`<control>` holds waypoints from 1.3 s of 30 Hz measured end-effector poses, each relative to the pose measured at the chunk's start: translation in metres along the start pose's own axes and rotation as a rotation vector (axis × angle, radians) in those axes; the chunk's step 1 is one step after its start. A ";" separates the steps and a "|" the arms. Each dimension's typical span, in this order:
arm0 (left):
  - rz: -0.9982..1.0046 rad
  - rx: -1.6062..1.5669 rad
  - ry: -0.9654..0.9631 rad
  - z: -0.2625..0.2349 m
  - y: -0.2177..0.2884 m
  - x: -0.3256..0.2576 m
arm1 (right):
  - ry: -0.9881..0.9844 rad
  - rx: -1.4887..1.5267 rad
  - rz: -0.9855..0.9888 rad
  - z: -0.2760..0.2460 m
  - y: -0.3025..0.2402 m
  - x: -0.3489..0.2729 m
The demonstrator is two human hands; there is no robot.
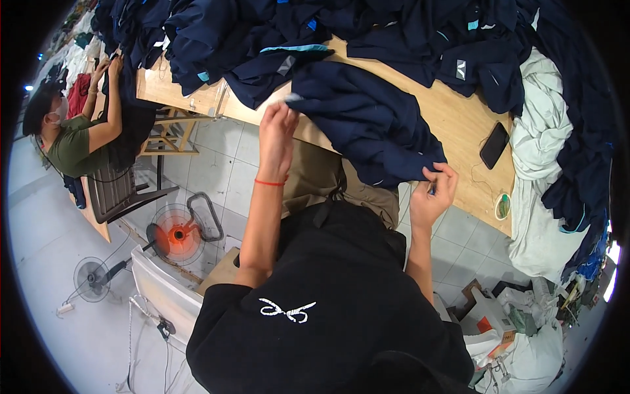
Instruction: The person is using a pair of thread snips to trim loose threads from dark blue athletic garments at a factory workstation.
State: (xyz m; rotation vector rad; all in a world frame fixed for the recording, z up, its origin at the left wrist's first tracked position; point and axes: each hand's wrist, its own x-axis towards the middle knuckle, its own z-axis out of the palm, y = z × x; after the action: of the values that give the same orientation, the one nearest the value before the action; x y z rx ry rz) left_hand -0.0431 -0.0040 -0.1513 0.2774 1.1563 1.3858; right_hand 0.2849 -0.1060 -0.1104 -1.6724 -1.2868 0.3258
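The navy garment (367, 125) on the wooden table (459, 118) is pinched closed at its edges by left hand (277, 128) and right hand (436, 190); the cloth is best kept taut.

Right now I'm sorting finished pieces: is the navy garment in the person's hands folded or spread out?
Spread out, loosely: the navy garment drapes rumpled over the table edge, left hand and right hand gripping separate edges.

On the wooden table (453, 118), a bare strip stays free to the right of the dark blue garment (367, 121). Only a black phone (493, 146) and a small round tin (503, 206) lie there. The far side is blocked by piled navy clothes (275, 33), the right by white fabric (541, 131).
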 end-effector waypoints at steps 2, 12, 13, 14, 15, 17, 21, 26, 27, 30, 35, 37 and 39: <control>0.055 0.187 0.029 -0.010 -0.005 -0.016 | -0.082 -0.026 0.054 -0.006 0.015 -0.003; 0.493 1.030 -0.018 0.059 -0.006 0.006 | -0.296 -0.053 0.127 -0.010 0.013 0.005; 0.686 1.053 0.022 0.062 -0.009 -0.004 | -0.287 -0.058 0.130 -0.012 0.014 0.003; 0.882 1.065 0.057 0.072 -0.010 -0.013 | -0.254 -0.034 0.096 -0.012 0.015 0.001; 0.944 0.984 0.004 0.080 -0.014 -0.025 | -0.227 -0.013 0.070 -0.016 0.014 -0.005; 0.872 0.984 -0.321 0.091 -0.019 -0.045 | -0.194 0.028 0.041 -0.013 0.011 -0.009; 0.769 1.357 -0.430 0.064 -0.049 -0.043 | -0.160 0.163 -0.004 -0.015 0.023 -0.024; 0.709 1.318 -0.412 0.068 -0.044 -0.051 | -0.214 0.164 -0.027 -0.014 0.029 -0.034; 0.702 1.316 -0.422 0.067 -0.044 -0.050 | -0.261 0.105 -0.048 -0.016 0.031 -0.034; 0.862 1.436 -0.546 0.067 -0.034 -0.051 | -0.345 0.055 -0.059 -0.019 0.036 -0.032; 0.816 1.142 -0.133 0.036 -0.015 -0.038 | -0.209 0.111 0.062 -0.020 0.033 -0.030; 0.698 0.963 0.028 0.014 -0.008 -0.021 | 0.034 0.124 0.187 -0.021 0.054 -0.039; 0.496 0.712 0.208 -0.017 -0.005 0.014 | 0.090 0.268 0.494 -0.014 0.047 -0.036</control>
State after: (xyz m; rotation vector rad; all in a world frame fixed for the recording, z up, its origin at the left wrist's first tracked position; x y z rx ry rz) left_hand -0.0561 -0.0010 -0.1693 0.9972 1.8208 1.3905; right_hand 0.3086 -0.1427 -0.1530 -1.7303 -0.7134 0.6767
